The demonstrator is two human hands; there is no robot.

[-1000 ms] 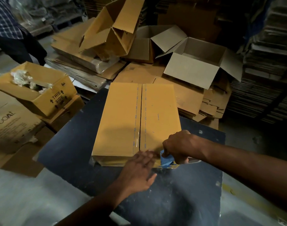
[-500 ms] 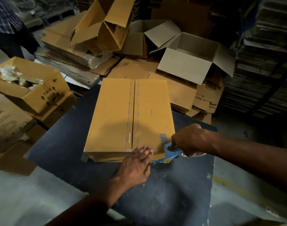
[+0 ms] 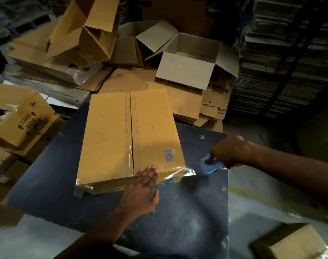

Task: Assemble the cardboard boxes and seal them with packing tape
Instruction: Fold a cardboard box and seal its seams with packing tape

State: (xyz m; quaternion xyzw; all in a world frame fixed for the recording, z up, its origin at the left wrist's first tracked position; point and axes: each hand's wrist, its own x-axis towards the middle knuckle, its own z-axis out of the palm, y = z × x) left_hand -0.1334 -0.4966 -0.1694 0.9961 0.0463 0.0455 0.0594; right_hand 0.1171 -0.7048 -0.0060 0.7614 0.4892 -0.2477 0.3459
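Note:
A closed brown cardboard box (image 3: 111, 139) lies flat on a dark table (image 3: 187, 212), its centre seam covered by clear tape. More clear tape wraps its near edge, and a loose tape end (image 3: 189, 172) sticks out at the near right corner. My left hand (image 3: 142, 187) lies flat with straight fingers, pressing the tape on the near edge. My right hand (image 3: 228, 152) grips a blue tape dispenser (image 3: 209, 165) to the right of the box, apart from it.
Open assembled boxes (image 3: 185, 68) and flat cardboard stacks (image 3: 271, 62) fill the floor behind the table. A box marked "THIS SIDE" (image 3: 23, 116) sits at the left. Another brown box (image 3: 293, 243) lies at the bottom right. The table's right edge drops to a pale floor.
My right hand has pulled the dispenser away to the right, off the box's near corner, leaving a loose tape end. My left hand stays pressed on the near edge.

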